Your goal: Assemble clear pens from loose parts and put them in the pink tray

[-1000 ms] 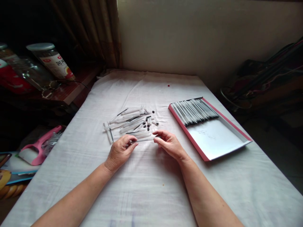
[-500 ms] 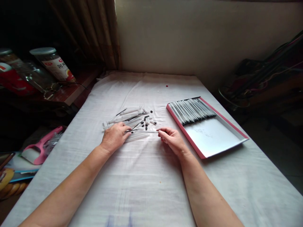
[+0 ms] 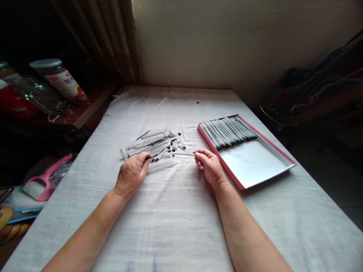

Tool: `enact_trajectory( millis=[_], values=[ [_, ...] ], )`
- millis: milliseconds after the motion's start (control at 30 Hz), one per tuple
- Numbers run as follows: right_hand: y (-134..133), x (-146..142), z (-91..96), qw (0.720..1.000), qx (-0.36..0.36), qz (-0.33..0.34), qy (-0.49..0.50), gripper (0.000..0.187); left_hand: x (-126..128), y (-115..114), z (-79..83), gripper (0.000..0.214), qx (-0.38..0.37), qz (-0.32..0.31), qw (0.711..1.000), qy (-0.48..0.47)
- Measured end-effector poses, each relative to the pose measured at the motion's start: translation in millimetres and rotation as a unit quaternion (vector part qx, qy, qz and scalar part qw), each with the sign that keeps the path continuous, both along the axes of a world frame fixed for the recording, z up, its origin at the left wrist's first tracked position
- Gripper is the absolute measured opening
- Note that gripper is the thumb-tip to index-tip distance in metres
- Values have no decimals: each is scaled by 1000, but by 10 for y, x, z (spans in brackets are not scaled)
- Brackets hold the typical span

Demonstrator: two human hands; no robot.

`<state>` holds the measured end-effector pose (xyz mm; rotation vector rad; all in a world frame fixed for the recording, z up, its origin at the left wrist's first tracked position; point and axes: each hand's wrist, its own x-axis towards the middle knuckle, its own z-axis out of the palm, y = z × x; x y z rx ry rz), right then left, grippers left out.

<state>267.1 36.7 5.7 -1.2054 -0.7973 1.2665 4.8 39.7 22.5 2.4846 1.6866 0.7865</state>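
My right hand (image 3: 210,166) is closed, pinching the end of a thin whitish pen barrel (image 3: 183,153) between thumb and finger. The barrel points left toward the pile of loose pen parts. Thumb and finger of my left hand (image 3: 134,170) are pressed together on a thin black pen refill (image 3: 155,155) at the near edge of that pile. Several clear pen barrels (image 3: 147,141) lie there among dark refills. Small black pieces (image 3: 179,133), caps or plugs, are scattered along the pile's right side. A clear barrel (image 3: 163,165) lies just right of my left hand.
A shallow pink-edged box (image 3: 256,168) stands right of my right hand, with a row of black-tipped pens (image 3: 229,132) in its far part. White cloth (image 3: 170,219) covers the table. Jars (image 3: 64,81) and glasses (image 3: 56,111) occupy a side table; a pink-handled tool (image 3: 48,179) lies at left.
My right hand has moved slightly right and away from me with the pen barrel. My left hand has drawn a little left. The view has shifted slightly.
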Motion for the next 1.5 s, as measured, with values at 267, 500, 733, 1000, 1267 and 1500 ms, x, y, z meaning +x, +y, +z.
enact_trajectory(
  millis=[267,500,733,1000,1267,1500],
  values=[
    [-26,-27,8,999,2,31,-38,21,-17,-149,-82,18,1,10,999,-46],
    [-23,-28,8,999,0,21,-28,23,-159,-50,-144,20,29,63,997,26],
    [-28,-27,15,1000,-2,20,-24,23,-33,16,-99,19,18,13,997,68],
    [-6,-1,-48,1000,9,11,-13,23,-2,197,-27,21,-43,16,996,73],
    [14,26,-80,1000,12,6,12,23,60,299,26,17,-69,9,994,90],
    [31,36,-60,999,14,-7,47,21,455,388,109,21,-68,-53,987,133]
  ],
)
